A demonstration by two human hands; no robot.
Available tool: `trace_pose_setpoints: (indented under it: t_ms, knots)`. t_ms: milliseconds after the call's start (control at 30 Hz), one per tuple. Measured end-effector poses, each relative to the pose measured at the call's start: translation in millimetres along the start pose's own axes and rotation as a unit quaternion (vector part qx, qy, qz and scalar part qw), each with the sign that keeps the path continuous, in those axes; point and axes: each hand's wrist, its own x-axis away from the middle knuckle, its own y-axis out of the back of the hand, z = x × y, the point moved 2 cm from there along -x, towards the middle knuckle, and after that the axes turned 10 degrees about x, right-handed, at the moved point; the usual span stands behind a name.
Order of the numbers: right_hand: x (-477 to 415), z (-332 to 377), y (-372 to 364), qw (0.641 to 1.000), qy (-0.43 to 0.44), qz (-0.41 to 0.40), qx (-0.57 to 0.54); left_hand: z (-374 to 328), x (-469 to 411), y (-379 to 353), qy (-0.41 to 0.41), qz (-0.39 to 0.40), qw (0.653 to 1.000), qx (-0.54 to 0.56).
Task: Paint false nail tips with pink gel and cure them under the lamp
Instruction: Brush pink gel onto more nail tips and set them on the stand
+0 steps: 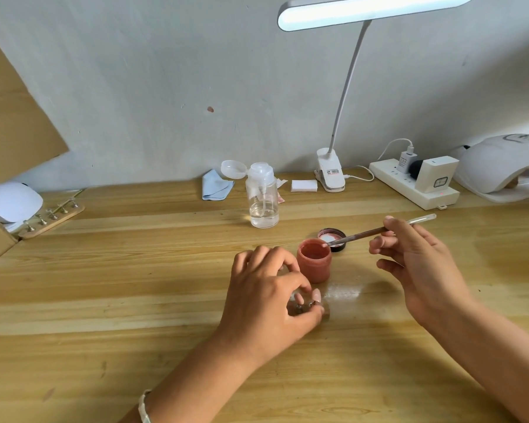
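An open jar of pink gel [314, 264] stands mid-table, its dark lid [333, 238] lying just behind it. My right hand [416, 264] pinches a thin brush [379, 230] whose tip dips at the jar's rim. My left hand [269, 288] rests on the table left of the jar, fingers curled around a small clear holder carrying pink false nail tips [307, 298]; the holder is mostly hidden by my fingers. The white curing lamp [498, 166] sits at the far right against the wall.
A clear pump bottle [262, 198] stands behind the jar, with a blue cloth [216, 186] and white pads [303, 185] near it. A clip desk lamp [330, 174], a power strip [413, 184], and a wooden nail stand [52, 219] line the back of the table.
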Motion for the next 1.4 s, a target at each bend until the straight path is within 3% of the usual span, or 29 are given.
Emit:
trace_pose_setpoints:
  t_ms: [433, 767, 933, 1133, 1400]
  knots:
    - [0, -1, 0, 1.000, -0.007, -0.003, -0.002, 2, -2, -3, 0.035, 0.019, 0.998, 0.054]
    - [-2, 2, 2, 1.000, 0.004, -0.015, -0.012, 5, -1, 11, 0.031, 0.037, 0.999, 0.020]
    - [0, 9, -1, 0.994, 0.097, -0.022, 0.041, 16, -2, 22, 0.035, 0.054, 0.998, -0.005]
    - [10, 10, -6, 0.956, 0.263, -0.009, 0.127, 21, -1, 18, 0.045, 0.110, 0.992, -0.044]
    - [21, 13, -9, 0.911, 0.360, -0.012, 0.200, 26, 1, 13, 0.038, 0.117, 0.991, -0.044]
